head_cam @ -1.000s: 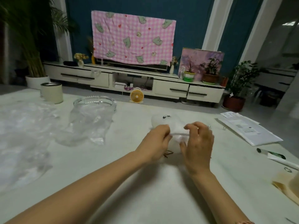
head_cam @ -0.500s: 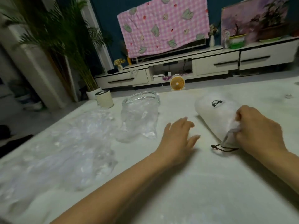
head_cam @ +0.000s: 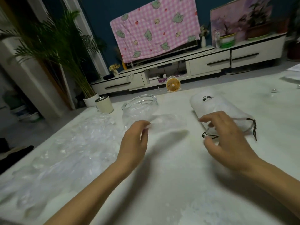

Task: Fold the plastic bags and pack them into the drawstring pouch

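— What are your hands doing?
— My left hand [head_cam: 134, 140] is pinching a clear plastic bag [head_cam: 167, 124], lifting it. My right hand [head_cam: 227, 137] is hovering, fingers loosely bent over the dark cord [head_cam: 211, 136]; I can't tell whether it's gripping.
— And the rest?
— More crumpled bags [head_cam: 73, 143] are lying left of my left hand. The drawstring pouch [head_cam: 211, 104] is lying just beyond my right.

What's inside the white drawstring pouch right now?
Nothing inside shows. The pouch lies on its side and looks filled out, but its fabric is opaque, and the right hand covers part of its near side.
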